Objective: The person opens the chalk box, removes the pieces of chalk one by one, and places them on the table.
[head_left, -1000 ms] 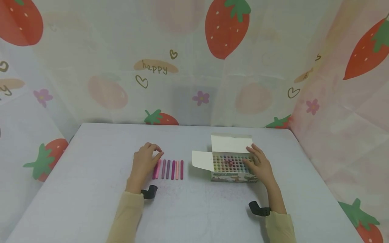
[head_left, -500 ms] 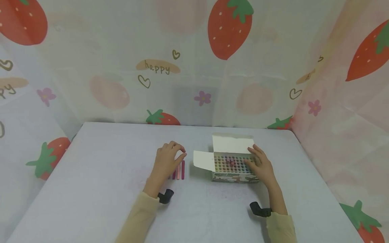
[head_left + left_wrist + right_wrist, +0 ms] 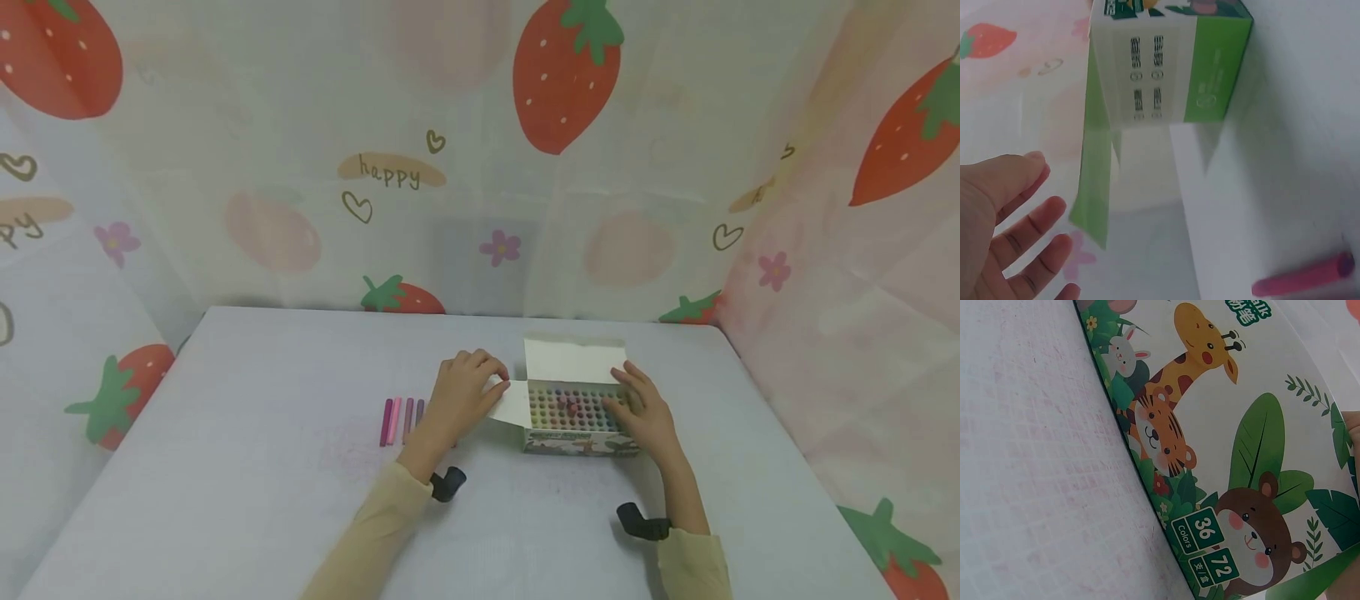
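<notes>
An open chalk box (image 3: 577, 442) with animal pictures stands on the white table, full of upright sticks in many colours. Its white side flap (image 3: 512, 405) sticks out to the left. My left hand (image 3: 467, 390) hovers over this flap with loosely bent fingers. Nothing shows between thumb and fingers in the left wrist view, where a green flap (image 3: 1093, 162) hangs close by. My right hand (image 3: 643, 410) rests at the box's right end, thumb over the top and fingers by the raised lid (image 3: 573, 361). Only a sliver of it shows in the right wrist view.
Left of the box lie chalk sticks in a row, among them a dark magenta one (image 3: 386, 422) and a pink one (image 3: 394, 421). My left forearm hides others. One magenta stick (image 3: 1304, 275) shows in the left wrist view. Strawberry-print cloth (image 3: 465, 183) surrounds the table.
My left hand has moved right, from the left end of the chalk row across it to the box's side flap. My right hand has stayed on the box.
</notes>
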`<state>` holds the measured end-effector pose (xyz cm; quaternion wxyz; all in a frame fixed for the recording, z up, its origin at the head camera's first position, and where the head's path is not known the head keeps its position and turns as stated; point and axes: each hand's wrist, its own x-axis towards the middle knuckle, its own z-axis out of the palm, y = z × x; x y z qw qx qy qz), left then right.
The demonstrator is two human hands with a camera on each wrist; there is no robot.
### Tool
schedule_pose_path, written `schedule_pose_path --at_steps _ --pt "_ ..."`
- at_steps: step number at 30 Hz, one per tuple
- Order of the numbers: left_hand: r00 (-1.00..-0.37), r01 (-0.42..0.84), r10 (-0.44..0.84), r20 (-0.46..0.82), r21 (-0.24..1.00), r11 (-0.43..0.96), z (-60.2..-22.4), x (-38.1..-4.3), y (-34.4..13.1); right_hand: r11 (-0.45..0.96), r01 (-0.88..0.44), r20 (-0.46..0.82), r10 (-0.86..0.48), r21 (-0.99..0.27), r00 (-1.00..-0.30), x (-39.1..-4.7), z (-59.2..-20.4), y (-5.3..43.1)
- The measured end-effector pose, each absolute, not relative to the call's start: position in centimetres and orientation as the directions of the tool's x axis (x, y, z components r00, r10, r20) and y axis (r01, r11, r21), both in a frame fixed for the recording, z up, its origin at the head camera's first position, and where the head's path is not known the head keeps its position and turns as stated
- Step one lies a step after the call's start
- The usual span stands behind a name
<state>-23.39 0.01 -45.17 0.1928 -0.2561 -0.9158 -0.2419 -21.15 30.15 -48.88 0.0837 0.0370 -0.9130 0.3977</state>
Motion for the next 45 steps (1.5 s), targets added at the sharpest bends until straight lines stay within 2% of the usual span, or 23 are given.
schedule_pose_path --at_steps 15,26,38,45 --pt "-0.772 0.613 0.502 0.390 0.249 0.750 -45.1 -23.4 4.8 0.679 -0.145 0.193 -0.005 -0.720 -0.981 -21.2 -48.9 30.3" --pt "-0.790 0.604 0.538 0.296 0.219 0.767 -45.7 -23.7 7.2 0.676 -0.145 0.198 0.002 -0.723 -0.980 -21.2 -48.8 30.2" --pt "-0.763 0.614 0.557 0.328 0.097 0.783 -46.7 -23.9 8.9 0.671 -0.135 0.186 0.005 -0.729 -0.983 -21.2 -48.9 30.2" --pt "-0.763 0.613 0.555 0.333 0.096 0.785 -46.7 -23.7 9.1 0.675 -0.139 0.191 0.002 -0.724 -0.982 -21.1 -48.8 30.2"
